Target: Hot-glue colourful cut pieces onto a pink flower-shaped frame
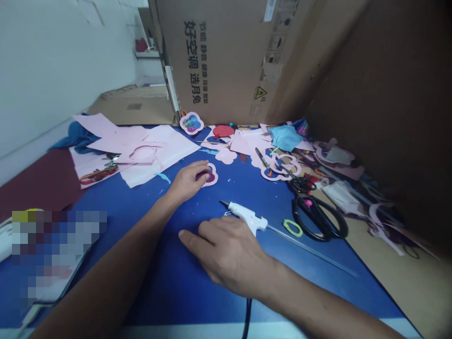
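My left hand (189, 181) reaches out over the blue table with thumb and fingers closed on the near-left edge of a pink-rimmed flower-shaped cutout (212, 175) with a purple and teal middle. Its palm side is hidden. My right hand (229, 252) lies over the grip of a white hot glue gun (247, 215), fingers curled on it and thumb sticking out to the left. The gun's black nozzle points up and left. A clear glue stick (310, 248) juts from its back, and a black cord (248, 315) runs out below my hand.
Black-handled scissors (318, 219) and a yellow-green ring (292, 228) lie right of the gun. Pink sheets (155, 150) and a finished flower (191, 123) are at the back. Paper scraps (342, 193) crowd the right. Cardboard boxes (226, 61) wall the far side.
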`<action>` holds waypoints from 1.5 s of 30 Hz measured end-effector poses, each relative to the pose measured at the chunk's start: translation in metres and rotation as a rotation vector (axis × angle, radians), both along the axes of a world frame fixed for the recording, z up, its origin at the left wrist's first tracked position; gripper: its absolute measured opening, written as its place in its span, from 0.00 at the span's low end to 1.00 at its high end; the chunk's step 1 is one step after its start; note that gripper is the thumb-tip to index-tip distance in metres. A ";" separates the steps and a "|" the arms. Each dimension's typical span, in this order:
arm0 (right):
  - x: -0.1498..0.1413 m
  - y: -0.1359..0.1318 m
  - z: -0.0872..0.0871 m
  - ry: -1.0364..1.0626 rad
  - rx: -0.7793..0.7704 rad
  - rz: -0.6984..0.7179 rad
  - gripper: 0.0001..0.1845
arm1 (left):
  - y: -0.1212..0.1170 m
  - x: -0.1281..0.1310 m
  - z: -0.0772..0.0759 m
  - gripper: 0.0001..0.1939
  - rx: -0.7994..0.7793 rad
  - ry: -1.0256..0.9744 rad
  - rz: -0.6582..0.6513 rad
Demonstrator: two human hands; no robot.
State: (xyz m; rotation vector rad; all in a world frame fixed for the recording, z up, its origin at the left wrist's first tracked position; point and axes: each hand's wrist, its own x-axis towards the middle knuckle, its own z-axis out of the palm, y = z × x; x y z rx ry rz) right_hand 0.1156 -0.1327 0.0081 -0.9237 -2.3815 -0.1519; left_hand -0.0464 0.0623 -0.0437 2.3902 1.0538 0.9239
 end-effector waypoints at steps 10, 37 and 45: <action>0.015 -0.001 -0.011 0.079 0.116 0.029 0.12 | 0.001 -0.013 0.025 0.12 -0.074 -0.009 0.250; 0.019 -0.003 -0.009 0.085 0.154 0.034 0.13 | -0.011 -0.009 0.050 0.30 -0.419 0.277 0.503; 0.018 -0.004 -0.011 0.076 0.144 0.032 0.12 | -0.011 -0.006 0.048 0.36 -0.507 0.117 0.499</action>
